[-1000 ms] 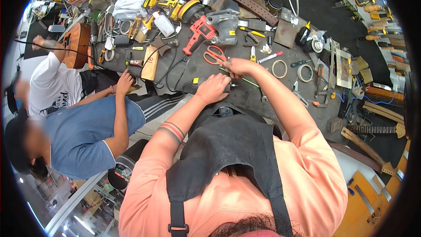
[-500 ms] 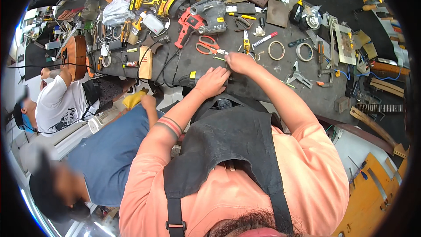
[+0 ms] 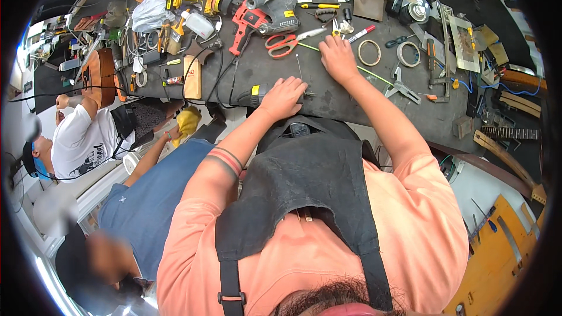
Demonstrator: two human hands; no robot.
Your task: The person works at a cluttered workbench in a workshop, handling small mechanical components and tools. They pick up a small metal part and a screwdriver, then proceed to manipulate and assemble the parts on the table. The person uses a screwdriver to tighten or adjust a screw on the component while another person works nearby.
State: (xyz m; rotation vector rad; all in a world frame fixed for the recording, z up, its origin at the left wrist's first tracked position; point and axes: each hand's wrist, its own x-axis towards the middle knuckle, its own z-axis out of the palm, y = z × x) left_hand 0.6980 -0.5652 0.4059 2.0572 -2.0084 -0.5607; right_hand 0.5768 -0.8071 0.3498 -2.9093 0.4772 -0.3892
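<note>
Near the bench's front edge, my left hand (image 3: 284, 98) rests closed over a dark cylindrical power tool (image 3: 256, 95) with a yellow label, whose narrow end shows past my fingers. A thin metal rod (image 3: 299, 65) extends away from my left fingertips. To the right, my right hand (image 3: 338, 58) is closed at small yellow-handled pliers (image 3: 335, 30); my fingers cover their lower part. A thin green stick (image 3: 369, 72) runs beneath my right hand. Orange-handled scissors (image 3: 281, 45) lie left of that hand.
A red heat-gun-shaped tool (image 3: 249, 26) and a yellow-black power tool (image 3: 205, 0) lie far left. Right of my hand are two tape rolls (image 3: 369, 52), a red-capped marker (image 3: 362, 33) and a caliper (image 3: 404, 88). Another person in blue (image 3: 152, 199) is close on my left.
My right hand has moved away from my left hand, farther and to the right, onto the pliers. The thin rod now shows beside my left hand. The view has shifted slightly.
</note>
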